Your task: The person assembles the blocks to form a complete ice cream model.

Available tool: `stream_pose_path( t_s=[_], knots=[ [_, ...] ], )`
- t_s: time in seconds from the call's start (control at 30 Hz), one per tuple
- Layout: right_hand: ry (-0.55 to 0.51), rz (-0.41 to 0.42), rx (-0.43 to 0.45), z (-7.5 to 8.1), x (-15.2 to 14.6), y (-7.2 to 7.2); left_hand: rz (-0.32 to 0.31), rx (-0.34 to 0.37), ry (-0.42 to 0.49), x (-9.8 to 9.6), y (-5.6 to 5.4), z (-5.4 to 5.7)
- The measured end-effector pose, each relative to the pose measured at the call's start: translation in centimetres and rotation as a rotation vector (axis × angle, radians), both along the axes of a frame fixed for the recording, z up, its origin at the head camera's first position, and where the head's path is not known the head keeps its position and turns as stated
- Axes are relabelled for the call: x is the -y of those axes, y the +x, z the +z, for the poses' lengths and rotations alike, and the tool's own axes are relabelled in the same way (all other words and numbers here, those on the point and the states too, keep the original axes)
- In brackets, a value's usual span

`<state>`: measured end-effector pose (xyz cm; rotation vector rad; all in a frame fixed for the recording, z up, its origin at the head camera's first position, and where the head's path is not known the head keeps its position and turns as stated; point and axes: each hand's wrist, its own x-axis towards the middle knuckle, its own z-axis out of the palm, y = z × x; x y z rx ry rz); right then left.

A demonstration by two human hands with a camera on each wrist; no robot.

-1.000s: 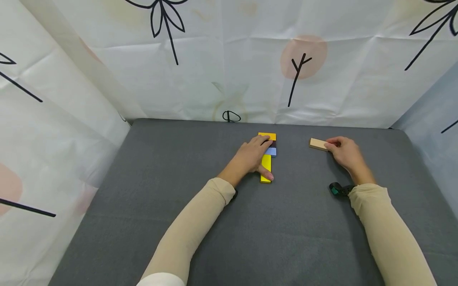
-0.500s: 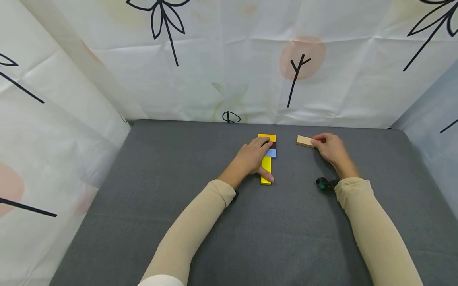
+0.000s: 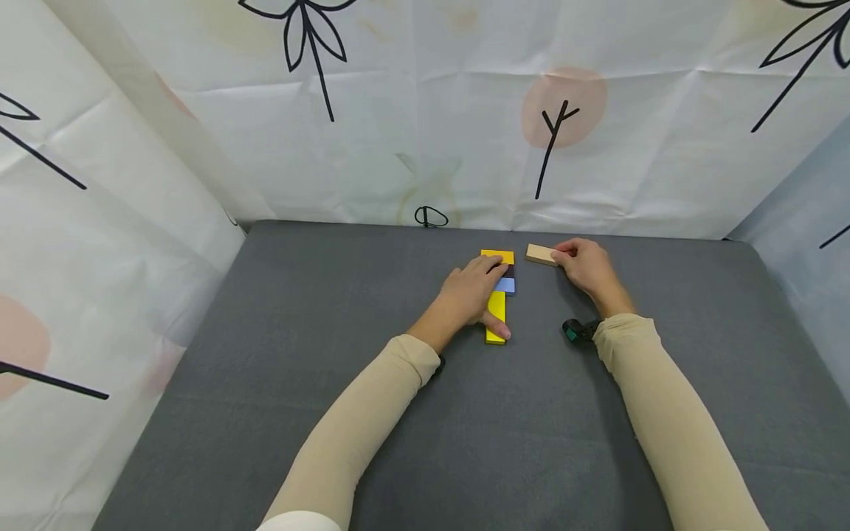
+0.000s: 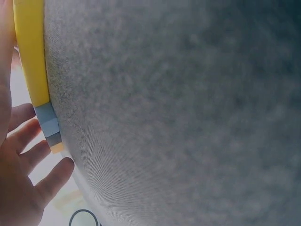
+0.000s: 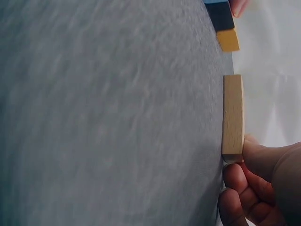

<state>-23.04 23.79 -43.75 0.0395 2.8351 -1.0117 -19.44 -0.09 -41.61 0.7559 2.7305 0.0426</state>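
Observation:
Several flat blocks lie in a line on the table: an orange-yellow block (image 3: 498, 257) at the far end, a dark block (image 3: 509, 271), a light blue block (image 3: 506, 285), then a lengthwise yellow block (image 3: 496, 304) nearest me. My left hand (image 3: 467, 296) rests over this row, fingers spread across the far blocks and thumb over the yellow one, partly covering them. To the right, my right hand (image 3: 587, 267) pinches a plain wooden block (image 3: 539, 254) by its right end. In the right wrist view the wooden block (image 5: 233, 115) lies flat on the cloth, a small gap from the orange-yellow block (image 5: 228, 40).
Grey cloth covers the table (image 3: 398, 442). A white patterned curtain (image 3: 372, 147) hangs right behind the table's far edge, with more curtain along both sides. A dark wrist camera (image 3: 579, 330) sits on the right wrist.
My right hand has slid the wooden block leftward and slightly away from me, bringing it close to the row's far end. The left hand stays on the row.

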Motion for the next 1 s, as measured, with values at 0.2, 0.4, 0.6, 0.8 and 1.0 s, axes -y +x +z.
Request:
stream_pose_path(
  t_s=[0.2,0.4,0.6,0.8,1.0],
  knots=[
    [0.011,-0.017,-0.016,-0.1,1.3,-0.7,0.004,-0.001,0.013,0.0,0.1,0.0],
    [-0.003,-0.011,-0.009,0.0,2.4,-1.3,0.006,-0.02,0.015,0.1,0.1,-0.1],
    [0.006,-0.002,0.004,-0.1,3.2,-2.1,0.009,-0.008,0.014,0.1,0.0,-0.1],
    [-0.002,0.025,-0.006,-0.2,3.9,-2.5,0.018,0.002,0.013,0.1,-0.1,-0.2],
    [-0.03,0.043,-0.005,-0.6,4.3,-2.8,0.008,0.009,0.014,0.1,-0.3,-0.3]
  ],
)
